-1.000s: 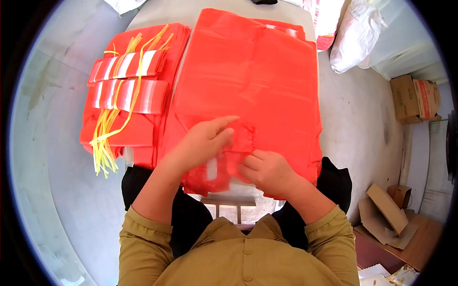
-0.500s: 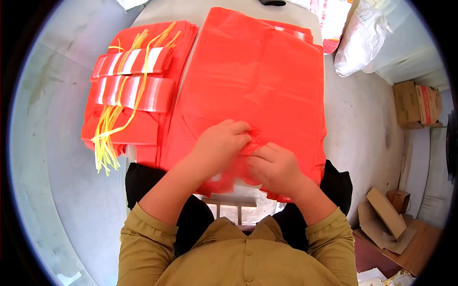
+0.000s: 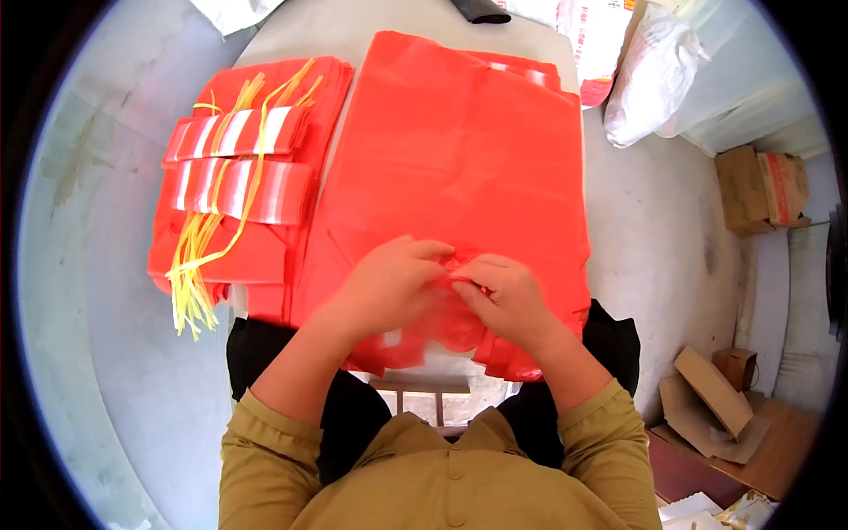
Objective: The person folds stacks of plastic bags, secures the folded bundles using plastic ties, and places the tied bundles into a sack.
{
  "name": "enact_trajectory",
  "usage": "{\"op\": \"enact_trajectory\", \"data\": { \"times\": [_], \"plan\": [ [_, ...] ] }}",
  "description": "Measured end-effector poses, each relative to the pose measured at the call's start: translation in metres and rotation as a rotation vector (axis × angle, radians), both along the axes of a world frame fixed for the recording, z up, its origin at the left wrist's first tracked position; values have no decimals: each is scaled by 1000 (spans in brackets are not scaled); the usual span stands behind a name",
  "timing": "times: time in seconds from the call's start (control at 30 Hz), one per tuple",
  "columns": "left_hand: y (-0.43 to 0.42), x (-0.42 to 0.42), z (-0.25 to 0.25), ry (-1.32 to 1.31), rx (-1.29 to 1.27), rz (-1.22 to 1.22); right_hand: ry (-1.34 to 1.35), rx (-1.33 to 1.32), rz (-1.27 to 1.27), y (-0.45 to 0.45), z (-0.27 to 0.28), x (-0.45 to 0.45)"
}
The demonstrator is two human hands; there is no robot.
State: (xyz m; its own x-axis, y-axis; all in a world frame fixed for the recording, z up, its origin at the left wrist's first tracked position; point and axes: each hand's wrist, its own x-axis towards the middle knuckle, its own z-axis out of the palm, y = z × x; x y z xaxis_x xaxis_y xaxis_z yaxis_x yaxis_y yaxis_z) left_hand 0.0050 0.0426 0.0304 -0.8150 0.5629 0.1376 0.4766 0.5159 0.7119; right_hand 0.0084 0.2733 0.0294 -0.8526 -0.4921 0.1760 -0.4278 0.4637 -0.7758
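Note:
A large stack of red plastic sheets or bags (image 3: 459,150) lies before me, its near edge crumpled. At that edge my right hand (image 3: 505,299) pinches a gathered piece of the red plastic between thumb and fingers. Close beside it, my left hand (image 3: 396,284) has its fingers closed at the same gathered plastic, partly blurred; its grip is hard to make out. To the left sits a second red pile (image 3: 238,256) with two folded red-and-white striped bundles (image 3: 234,190) on top. Yellow ties (image 3: 193,296) lie across them.
The pale tabletop (image 3: 309,26) shows behind the stacks. A dark object (image 3: 481,11) is at its far edge. White sacks (image 3: 654,75) stand at the back right, cardboard boxes (image 3: 761,190) at the right. An opened carton (image 3: 715,402) lies lower right.
Both hands have come closer together at the near edge of the red plastic. My right hand has moved up and now pinches the gathered part. The view has shifted slightly.

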Motion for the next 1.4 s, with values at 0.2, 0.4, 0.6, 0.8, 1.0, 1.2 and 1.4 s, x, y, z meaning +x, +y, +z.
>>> {"op": "enact_trajectory", "data": {
  "times": [0.2, 0.4, 0.6, 0.8, 1.0, 1.2, 1.4],
  "plan": [
    [-1, -1, -15, -103, 81, 38, -127, -125, -246, 31, 10, -17],
    [-5, -2, -17, -417, 203, 106, -256, -371, -666, 98, -12, -22],
    [-7, -4, -17, -683, 353, 170, -519, -257, -636, 130, -16, 4],
    [-8, -4, -16, -770, 450, 186, -482, -313, -577, 130, -12, 15],
    [-13, -10, -18, -869, 499, 160, -386, -193, -587, 126, -12, 19],
    [-13, -9, -12, -856, 469, 156, -333, -379, -470, 108, 12, 39],
    [-11, -6, -13, -815, 508, 138, -383, -419, -230, 114, 23, 75]
  ]
}}
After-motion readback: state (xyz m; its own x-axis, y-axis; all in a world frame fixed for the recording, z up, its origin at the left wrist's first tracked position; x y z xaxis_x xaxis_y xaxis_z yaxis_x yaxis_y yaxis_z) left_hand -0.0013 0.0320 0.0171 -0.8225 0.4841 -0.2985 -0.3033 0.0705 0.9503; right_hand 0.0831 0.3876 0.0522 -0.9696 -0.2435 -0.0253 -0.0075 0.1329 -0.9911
